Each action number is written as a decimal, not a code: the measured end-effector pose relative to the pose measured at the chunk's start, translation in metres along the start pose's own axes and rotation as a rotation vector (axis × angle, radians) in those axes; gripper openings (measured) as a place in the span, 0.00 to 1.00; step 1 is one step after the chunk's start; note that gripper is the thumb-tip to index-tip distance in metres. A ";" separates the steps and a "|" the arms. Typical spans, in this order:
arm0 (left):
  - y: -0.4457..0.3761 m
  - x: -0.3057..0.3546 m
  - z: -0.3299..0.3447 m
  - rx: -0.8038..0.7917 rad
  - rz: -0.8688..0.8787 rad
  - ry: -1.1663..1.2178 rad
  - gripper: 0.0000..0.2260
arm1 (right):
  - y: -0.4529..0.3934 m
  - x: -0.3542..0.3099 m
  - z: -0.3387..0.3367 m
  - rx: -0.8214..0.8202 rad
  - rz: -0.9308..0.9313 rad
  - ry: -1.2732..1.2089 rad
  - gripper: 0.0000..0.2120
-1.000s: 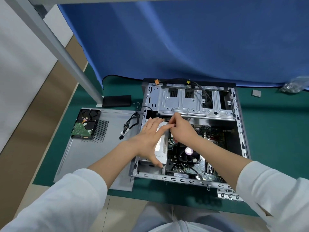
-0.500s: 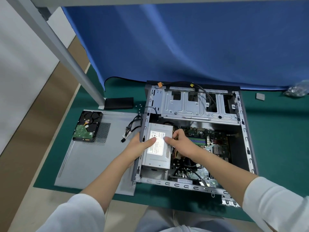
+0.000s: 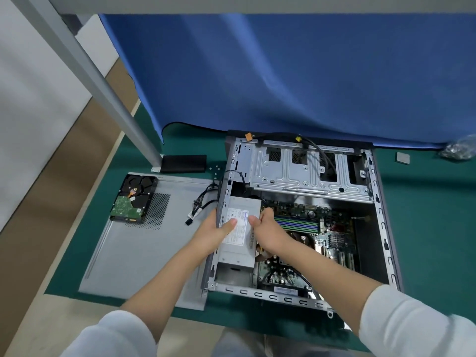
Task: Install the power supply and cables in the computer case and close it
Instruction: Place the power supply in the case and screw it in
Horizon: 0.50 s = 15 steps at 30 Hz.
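An open case [image 3: 381, 228] is seen lying on its side near the far edge of a green-covered counter [image 3: 432, 215]; inside it, in the near left corner, a grey PSU [image 3: 239, 251] is held by two hands. The left hand [image 3: 215, 234] is wrapped over the case's left wall, its thumb pressed on the PSU's label; the right hand [image 3: 268, 234] is placed at the PSU's right side, thumb on top, fingers hidden below the edge; so each grip appears to be closed on the PSU, one per side, and neither is nearer than the other. The PSU's long axis runs from the case's near edge toward its far edge, parallel to the left wall; the box lies between the grips, its near end just short of the case's near wall, so a slide along that axis is judged to be what seating it needs.

One case, one PSU and one board [image 3: 319, 228] are counted; one loose bundle of cables [image 3: 203, 202] hangs over the left wall; one side panel [image 3: 134, 253] lies flat left of the case, with one hard drive [image 3: 134, 198] at its far left corner.
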<state>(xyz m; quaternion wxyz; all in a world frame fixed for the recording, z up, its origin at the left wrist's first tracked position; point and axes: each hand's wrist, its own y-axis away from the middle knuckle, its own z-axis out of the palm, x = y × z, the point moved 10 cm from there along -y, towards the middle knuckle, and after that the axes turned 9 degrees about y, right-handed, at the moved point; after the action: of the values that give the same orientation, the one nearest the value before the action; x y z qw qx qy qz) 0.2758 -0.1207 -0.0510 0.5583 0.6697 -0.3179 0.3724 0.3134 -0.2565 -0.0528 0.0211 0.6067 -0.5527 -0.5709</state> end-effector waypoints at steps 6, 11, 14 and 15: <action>-0.004 0.002 -0.001 -0.004 -0.061 -0.150 0.27 | -0.007 0.000 -0.010 0.003 -0.036 0.073 0.12; 0.001 0.013 -0.004 0.249 0.095 -0.123 0.22 | -0.019 0.003 -0.028 0.069 -0.056 0.192 0.31; 0.001 0.012 -0.005 0.249 0.110 -0.127 0.22 | -0.024 -0.002 -0.029 0.075 -0.089 0.205 0.32; 0.000 0.012 -0.006 0.258 0.114 -0.134 0.23 | -0.026 -0.003 -0.026 0.060 -0.094 0.216 0.29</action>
<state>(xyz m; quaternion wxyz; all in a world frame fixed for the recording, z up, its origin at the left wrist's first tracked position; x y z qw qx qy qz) 0.2814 -0.1154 -0.0400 0.4233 0.7400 -0.3415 0.3956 0.3493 -0.2598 -0.0584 0.0356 0.6901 -0.5351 -0.4860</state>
